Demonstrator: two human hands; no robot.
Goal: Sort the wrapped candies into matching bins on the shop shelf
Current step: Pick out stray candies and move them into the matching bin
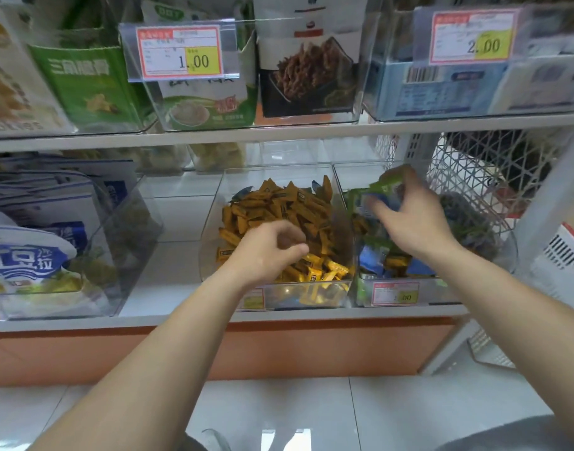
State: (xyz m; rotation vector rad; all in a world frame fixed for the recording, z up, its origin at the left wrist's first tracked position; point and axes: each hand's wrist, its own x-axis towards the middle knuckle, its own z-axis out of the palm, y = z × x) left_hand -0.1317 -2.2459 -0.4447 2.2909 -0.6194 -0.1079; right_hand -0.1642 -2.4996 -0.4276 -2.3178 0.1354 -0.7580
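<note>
Right hand (pixel 412 222) grips green candies (pixel 381 187) above the right bin (pixel 435 294).

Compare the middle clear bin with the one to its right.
The middle bin holds mostly orange candies; the right bin holds a blue, green and yellow mix. The left hand is over the middle bin; the right hand grips green and blue candies above the right bin. Both are clear, with price labels.

We wear grey clothing (pixel 513 434), visible at lower right; our left forearm (pixel 168 336) and right forearm (pixel 506 304) are bare.
</note>
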